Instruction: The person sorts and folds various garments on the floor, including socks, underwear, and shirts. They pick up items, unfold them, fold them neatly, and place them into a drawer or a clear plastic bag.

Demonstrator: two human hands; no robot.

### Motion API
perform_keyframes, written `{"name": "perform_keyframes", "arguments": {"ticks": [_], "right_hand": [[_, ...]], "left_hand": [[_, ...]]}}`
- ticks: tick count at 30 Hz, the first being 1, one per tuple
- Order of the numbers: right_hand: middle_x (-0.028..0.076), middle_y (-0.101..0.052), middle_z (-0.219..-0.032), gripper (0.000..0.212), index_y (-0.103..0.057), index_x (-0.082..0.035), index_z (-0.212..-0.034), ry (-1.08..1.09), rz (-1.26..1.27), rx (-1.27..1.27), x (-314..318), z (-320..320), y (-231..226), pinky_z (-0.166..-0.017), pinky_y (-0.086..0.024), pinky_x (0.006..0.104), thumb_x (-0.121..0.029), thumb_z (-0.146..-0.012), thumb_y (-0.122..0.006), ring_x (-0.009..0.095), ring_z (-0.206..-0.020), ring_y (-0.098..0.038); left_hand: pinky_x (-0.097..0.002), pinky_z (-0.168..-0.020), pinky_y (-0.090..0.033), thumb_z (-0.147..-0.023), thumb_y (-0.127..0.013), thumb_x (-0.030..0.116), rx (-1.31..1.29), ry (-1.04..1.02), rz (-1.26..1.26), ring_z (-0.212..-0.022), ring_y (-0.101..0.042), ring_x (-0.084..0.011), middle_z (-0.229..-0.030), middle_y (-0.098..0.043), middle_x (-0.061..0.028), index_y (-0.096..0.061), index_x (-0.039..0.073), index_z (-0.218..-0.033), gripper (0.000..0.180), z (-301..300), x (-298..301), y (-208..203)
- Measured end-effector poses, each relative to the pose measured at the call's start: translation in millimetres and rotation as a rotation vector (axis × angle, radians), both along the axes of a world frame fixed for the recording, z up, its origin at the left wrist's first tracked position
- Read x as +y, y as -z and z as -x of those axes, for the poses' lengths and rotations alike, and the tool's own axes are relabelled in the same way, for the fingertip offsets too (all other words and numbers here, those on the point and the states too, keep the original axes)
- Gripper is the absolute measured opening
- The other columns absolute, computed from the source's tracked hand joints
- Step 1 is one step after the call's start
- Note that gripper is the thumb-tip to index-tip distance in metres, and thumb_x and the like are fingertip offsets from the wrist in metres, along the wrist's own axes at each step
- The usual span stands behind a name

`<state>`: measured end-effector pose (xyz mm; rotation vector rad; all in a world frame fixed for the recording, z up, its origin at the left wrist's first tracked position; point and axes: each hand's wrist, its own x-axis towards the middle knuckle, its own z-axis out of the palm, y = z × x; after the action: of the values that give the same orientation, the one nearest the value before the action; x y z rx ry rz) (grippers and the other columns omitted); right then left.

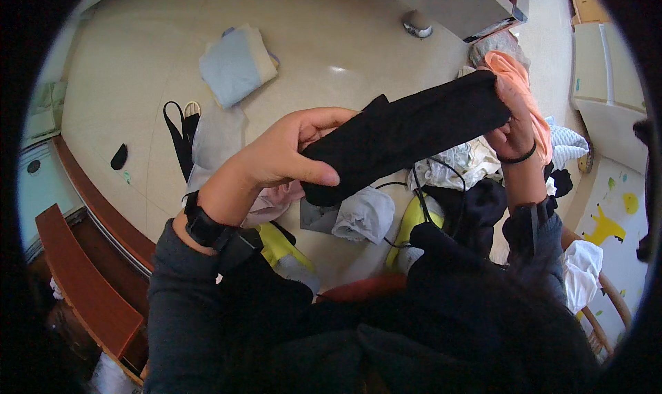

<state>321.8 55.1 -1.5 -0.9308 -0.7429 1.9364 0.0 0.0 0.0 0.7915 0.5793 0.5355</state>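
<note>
A long strip of black cloth (414, 132), folded flat, is held up in front of me and slants upward to the right. I cannot tell what garment it is. Its lower left end lies in my left hand (293, 149), with the thumb on top and the fingers mostly behind. At the upper right end, my right hand (514, 121) grips the edge, fingers curled in. Beneath the strip lie a crumpled light grey cloth (365, 214), a pink cloth (272, 204) and a white patterned cloth (465, 163). A peach cloth (514, 70) lies just beyond my right hand.
A folded blue and cream cloth (238, 66) lies on the tiled floor, with a black strap (181, 139) nearer to me. Left is a brown wooden board (86, 277). A door stop (417, 27) stands far off. White cloth (583, 273) hangs on a chair at right.
</note>
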Motion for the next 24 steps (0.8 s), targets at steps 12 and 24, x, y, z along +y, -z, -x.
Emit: {"name": "perform_keyframes", "arguments": {"ticks": [12, 24], "right_hand": [[-0.004, -0.043, -0.05, 0.02, -0.053, -0.001, -0.091, -0.003, 0.084, 0.012, -5, -9, 21, -0.027, -0.023, 0.014, -0.02, -0.091, -0.047, 0.0, -0.032, -0.029], [-0.005, -0.044, -0.054, 0.016, -0.052, -0.005, -0.086, -0.151, 0.199, -0.096, -3, -21, 48, -0.029, -0.024, 0.0152, -0.02, -0.089, -0.05, 0.002, -0.033, -0.031]], "left_hand": [[-0.0251, -0.074, -0.04, -0.062, -0.074, 0.005, -0.097, -0.066, 0.215, -0.086, -0.055, -0.0175, -0.112, -0.054, -0.0194, -0.024, -0.006, -0.133, 0.087, 9, -11, 7], [-0.0139, -0.036, -0.041, -0.072, -0.064, -0.002, -0.122, -0.042, 0.143, -0.049, -0.058, -0.007, -0.079, -0.063, -0.0122, -0.022, -0.003, -0.133, 0.074, 17, -18, 19]]}}
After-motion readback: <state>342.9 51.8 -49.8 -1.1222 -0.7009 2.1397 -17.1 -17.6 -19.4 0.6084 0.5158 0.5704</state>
